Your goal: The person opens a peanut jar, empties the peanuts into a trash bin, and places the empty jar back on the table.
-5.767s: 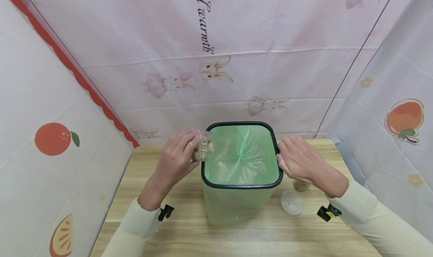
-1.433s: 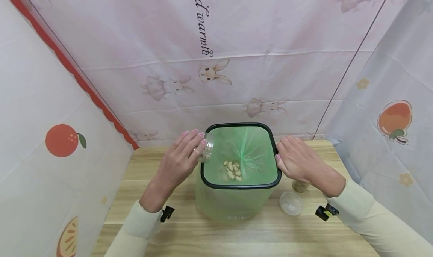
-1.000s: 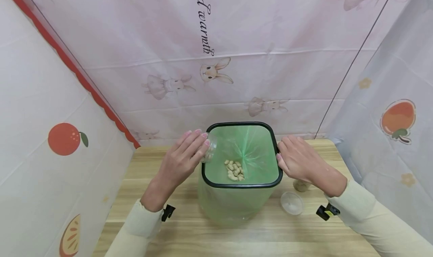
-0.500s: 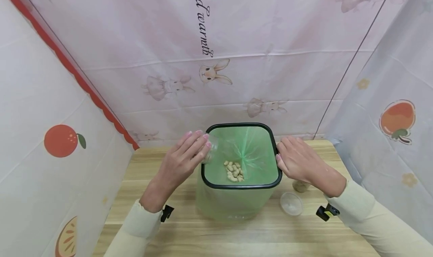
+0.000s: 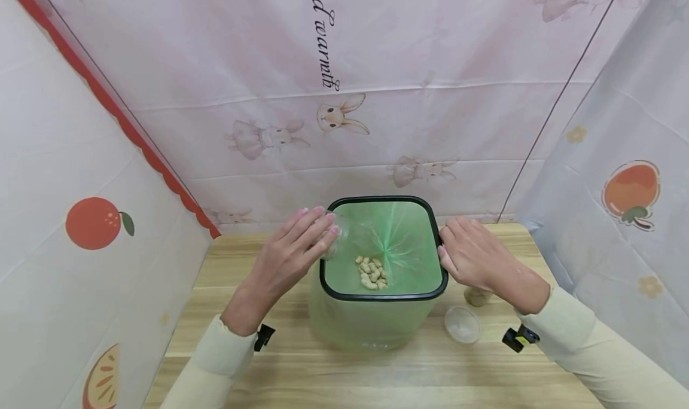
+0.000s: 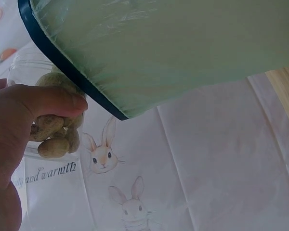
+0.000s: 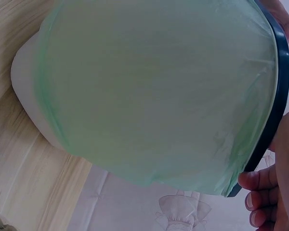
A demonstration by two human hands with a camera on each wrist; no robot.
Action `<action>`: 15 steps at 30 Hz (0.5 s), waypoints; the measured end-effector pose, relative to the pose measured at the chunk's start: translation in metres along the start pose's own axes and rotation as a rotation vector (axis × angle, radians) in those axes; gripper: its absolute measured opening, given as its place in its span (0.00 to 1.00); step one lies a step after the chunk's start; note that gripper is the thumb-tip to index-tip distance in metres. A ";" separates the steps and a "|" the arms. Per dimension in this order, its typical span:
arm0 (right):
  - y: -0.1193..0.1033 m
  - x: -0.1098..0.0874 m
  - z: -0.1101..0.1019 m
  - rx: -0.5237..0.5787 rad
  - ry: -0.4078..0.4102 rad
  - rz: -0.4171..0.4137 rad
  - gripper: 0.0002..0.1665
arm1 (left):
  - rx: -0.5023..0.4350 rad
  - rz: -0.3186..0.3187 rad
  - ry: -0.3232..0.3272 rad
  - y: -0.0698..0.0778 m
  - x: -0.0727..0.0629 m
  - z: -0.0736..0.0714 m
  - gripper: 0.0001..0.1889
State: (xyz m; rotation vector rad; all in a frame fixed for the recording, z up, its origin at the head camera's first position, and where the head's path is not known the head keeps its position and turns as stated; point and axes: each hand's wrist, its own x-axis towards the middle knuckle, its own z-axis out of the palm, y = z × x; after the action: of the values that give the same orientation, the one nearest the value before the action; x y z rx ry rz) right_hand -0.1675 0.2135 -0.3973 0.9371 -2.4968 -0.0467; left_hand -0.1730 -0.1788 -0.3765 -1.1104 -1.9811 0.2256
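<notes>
A trash can (image 5: 384,298) with a black rim and a green plastic bag (image 5: 409,235) lining it stands mid-table. My left hand (image 5: 284,250) holds a clear jar (image 5: 338,238) on its side, mouth over the can's left rim. Shelled-looking detail is unclear, but peanuts (image 6: 54,147) in their shells show inside the jar in the left wrist view. A small heap of peanuts (image 5: 372,272) lies in the bag. At the opposite side, my right hand (image 5: 473,255) grips the rim with curled fingers (image 7: 261,197).
On the wooden table (image 5: 301,373), a round clear lid (image 5: 463,324) lies right of the can. A small jar (image 5: 476,296), partly hidden under my right wrist, stands behind it. Printed cloth (image 5: 344,56) hangs behind and along both sides.
Peanuts have dropped from the jar into the bag, which held none at first. My left hand has tipped the jar further over the rim. My right hand stays at its place.
</notes>
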 end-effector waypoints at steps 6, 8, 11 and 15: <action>0.001 0.000 0.000 -0.001 -0.015 0.000 0.13 | -0.015 0.010 -0.004 -0.001 0.001 0.000 0.22; 0.001 0.000 0.000 0.000 -0.021 0.001 0.13 | -0.025 0.012 -0.004 -0.002 0.001 0.000 0.22; 0.001 0.000 0.000 0.001 -0.024 0.000 0.13 | -0.037 0.021 -0.006 -0.003 0.002 0.000 0.21; 0.001 0.000 0.000 0.000 -0.016 -0.004 0.13 | -0.041 0.037 -0.004 -0.004 0.004 -0.001 0.21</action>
State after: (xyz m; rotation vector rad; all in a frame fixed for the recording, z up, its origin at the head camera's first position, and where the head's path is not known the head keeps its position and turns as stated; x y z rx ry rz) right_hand -0.1682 0.2143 -0.3971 0.9445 -2.5093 -0.0559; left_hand -0.1755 -0.1787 -0.3716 -1.1743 -1.9778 0.2079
